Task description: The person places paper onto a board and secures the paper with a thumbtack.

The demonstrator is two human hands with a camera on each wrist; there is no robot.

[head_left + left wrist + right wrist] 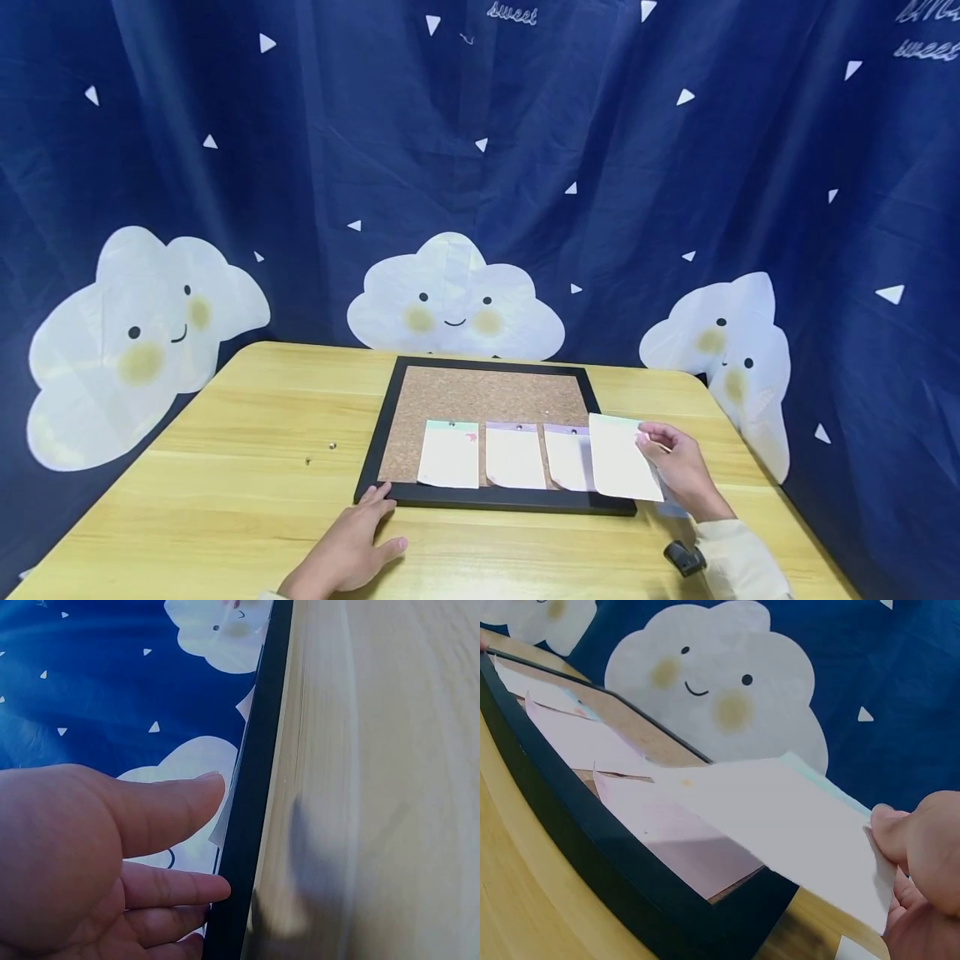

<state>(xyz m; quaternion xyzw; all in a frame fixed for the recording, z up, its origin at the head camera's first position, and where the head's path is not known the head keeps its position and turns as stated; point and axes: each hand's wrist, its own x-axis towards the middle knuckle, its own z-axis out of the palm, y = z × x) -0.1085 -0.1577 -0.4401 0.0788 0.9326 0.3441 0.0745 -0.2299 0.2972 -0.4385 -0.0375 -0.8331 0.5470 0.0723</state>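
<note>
A black-framed corkboard [487,392] lies on the table. Three notepaper sheets are fixed along its lower half by tacks at their top edges: one with a green top [450,458] and two with purple tops, the middle one [514,460] and the right one [566,462]. My right hand [678,467] pinches another notepaper sheet [795,832] with a green top strip by its right edge, between thumb and fingers. This sheet overlaps the board's lower right corner, raised and tilted. My left hand [348,542] rests with extended fingers at the frame's lower left corner.
Two small tacks [332,446] lie on the wooden table [225,467] left of the board. Partly under my right hand, a pale sheet [855,951] lies on the table. A blue curtain [420,108] with clouds hangs behind the table. A black device [684,558] sits at my right wrist.
</note>
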